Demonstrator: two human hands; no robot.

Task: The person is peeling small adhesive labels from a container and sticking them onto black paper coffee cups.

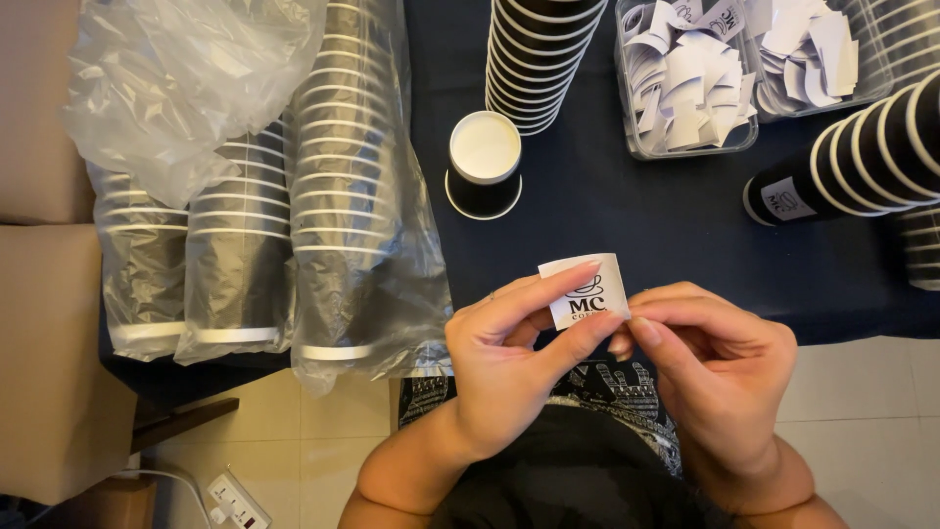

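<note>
A white sticker point(586, 291) is pinched between the left hand point(509, 353) and right hand point(715, 367), above the lap; its backing seems about to be peeled. The single cup point(484, 165) at eleven o'clock likely needs picking up next.

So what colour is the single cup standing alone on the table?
Black outside, white inside and rim: the cup, seen in the head view.

sticker point(586, 294) edges hidden under fingertips, bagged cup stacks point(333, 186) blurred by plastic — tops cut off
</note>
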